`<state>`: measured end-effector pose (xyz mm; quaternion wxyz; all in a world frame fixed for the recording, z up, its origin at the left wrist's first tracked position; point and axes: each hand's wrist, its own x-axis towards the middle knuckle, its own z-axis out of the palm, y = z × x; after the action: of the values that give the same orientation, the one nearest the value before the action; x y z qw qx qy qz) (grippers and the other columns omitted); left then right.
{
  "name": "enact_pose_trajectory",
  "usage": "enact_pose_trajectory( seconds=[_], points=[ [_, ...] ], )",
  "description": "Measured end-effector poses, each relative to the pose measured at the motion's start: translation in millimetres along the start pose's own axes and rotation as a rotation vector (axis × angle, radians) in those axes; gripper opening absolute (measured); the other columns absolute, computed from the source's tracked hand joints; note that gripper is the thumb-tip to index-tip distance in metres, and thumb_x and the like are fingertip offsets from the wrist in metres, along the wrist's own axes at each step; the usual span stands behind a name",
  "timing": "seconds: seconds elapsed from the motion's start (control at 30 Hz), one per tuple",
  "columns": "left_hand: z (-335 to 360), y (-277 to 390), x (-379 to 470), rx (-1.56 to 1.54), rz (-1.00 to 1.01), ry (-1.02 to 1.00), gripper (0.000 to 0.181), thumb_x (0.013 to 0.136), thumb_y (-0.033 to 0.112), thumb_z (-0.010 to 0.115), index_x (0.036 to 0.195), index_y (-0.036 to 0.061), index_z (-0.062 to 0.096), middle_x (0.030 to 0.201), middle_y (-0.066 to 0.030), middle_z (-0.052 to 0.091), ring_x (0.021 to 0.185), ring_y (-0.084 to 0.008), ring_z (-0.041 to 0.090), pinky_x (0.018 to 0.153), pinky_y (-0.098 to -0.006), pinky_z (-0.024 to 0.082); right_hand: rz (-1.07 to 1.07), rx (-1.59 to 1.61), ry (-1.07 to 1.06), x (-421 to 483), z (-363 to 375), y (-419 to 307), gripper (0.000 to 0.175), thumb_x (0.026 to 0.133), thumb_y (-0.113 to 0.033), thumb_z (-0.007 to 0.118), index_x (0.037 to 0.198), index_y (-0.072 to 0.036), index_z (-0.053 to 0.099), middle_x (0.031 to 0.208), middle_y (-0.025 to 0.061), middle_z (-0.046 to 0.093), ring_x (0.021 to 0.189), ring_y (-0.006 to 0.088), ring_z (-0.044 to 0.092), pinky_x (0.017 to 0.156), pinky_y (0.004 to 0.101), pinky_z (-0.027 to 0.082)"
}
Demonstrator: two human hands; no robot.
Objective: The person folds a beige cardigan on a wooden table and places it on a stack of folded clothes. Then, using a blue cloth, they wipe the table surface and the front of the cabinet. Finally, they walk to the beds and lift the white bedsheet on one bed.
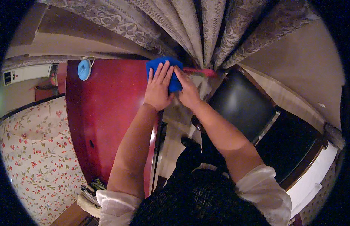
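Both hands meet at a folded blue cloth point(176, 84) above the far right corner of a glossy red tabletop point(112, 96). My left hand point(159, 87) lies across the cloth with its fingers extended and slightly spread. From the right side, my right hand point(189, 89) grips the cloth's edge, fingers partly hidden behind it. Whether the cloth touches the tabletop cannot be made out. Near the far left corner of the red surface sits a light-blue oval object point(84, 69) with a white cord.
Patterned curtains point(189, 34) hang ahead. Black padded seats point(243, 104) with wooden edging stand at right. A cherry-print panel point(39, 141) borders the left. Folded cloth items point(90, 197) lie at the near left. A pink-red item point(202, 71) is beyond my right hand.
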<state>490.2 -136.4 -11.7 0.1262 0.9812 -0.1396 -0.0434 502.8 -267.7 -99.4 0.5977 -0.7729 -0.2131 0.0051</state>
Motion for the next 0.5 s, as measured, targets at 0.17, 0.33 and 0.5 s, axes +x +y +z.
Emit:
enact_pose_trajectory(
  seconds=[0.17, 0.33, 0.5],
  points=[
    [-4, 1, -6, -0.023, 0.005, -0.016, 0.082, 0.062, 0.009, 0.063, 0.138, 0.0087, 0.032, 0.146, -0.0076, 0.025, 0.136, -0.0277, 0.021, 0.111, -0.0475, 0.013, 0.173, 0.062, -0.05, -13, 6, -14, 0.079, 0.066, 0.012, 0.05, 0.139, -0.004, 0.026, 0.139, 0.0194, 0.035, 0.128, 0.0329, 0.035, 0.106, 0.0365, 0.03],
    [-4, 4, -42, -0.007, 0.012, -0.09, 0.08, 0.062, 0.007, 0.061, 0.137, 0.0087, 0.034, 0.146, -0.0059, 0.026, 0.135, -0.0269, 0.023, 0.111, -0.0472, 0.013, 0.146, 0.071, -0.108, -48, 21, -19, 0.082, 0.065, 0.009, 0.054, 0.14, -0.002, 0.022, 0.143, 0.0189, 0.029, 0.13, 0.0332, 0.033, 0.107, 0.0375, 0.027],
    [-5, 15, -99, -0.06, -0.029, -0.171, 0.081, 0.06, 0.013, 0.066, 0.136, 0.0086, 0.037, 0.146, -0.0058, 0.028, 0.135, -0.0268, 0.025, 0.11, -0.0484, 0.014, 0.101, 0.019, -0.171, -96, 40, -33, 0.082, 0.063, -0.004, 0.065, 0.133, 0.002, 0.024, 0.133, 0.025, 0.035, 0.124, 0.0412, 0.034, 0.104, 0.0451, 0.027]
  ],
)
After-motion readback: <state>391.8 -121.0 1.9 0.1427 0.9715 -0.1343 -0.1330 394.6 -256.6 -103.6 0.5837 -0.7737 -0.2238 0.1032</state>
